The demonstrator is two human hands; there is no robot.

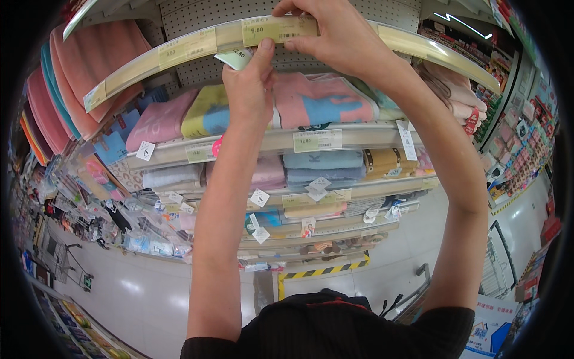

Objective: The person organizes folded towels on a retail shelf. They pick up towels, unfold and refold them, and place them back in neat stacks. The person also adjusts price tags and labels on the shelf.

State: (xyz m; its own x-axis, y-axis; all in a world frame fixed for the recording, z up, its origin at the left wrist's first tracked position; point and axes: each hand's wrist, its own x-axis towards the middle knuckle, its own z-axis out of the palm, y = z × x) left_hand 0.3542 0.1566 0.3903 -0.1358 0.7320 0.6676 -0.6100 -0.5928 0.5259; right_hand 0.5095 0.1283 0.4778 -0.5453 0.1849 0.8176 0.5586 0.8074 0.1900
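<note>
Both my hands are raised to the yellowish price strip (403,41) along the front edge of the top shelf. My right hand (343,38) grips the right end of a printed price label (264,31) there, fingers at its upper edge and thumb at its lower edge. Just below, my left hand (249,87) holds a pale green paper price tag (235,58), and its thumb tip touches the label's lower edge. Behind my left wrist, folded towels lie on the shelf beneath: a pink one (159,119), a yellow and blue one (208,110), and a pink one with a blue figure (327,101).
Hanging peach towels (96,67) crowd the left end. More folded towels (325,166) with dangling tags fill lower shelves. A shopping cart (58,256) stands at far left, another cart (497,260) at right. Yellow-black tape (323,271) marks the floor under the shelves.
</note>
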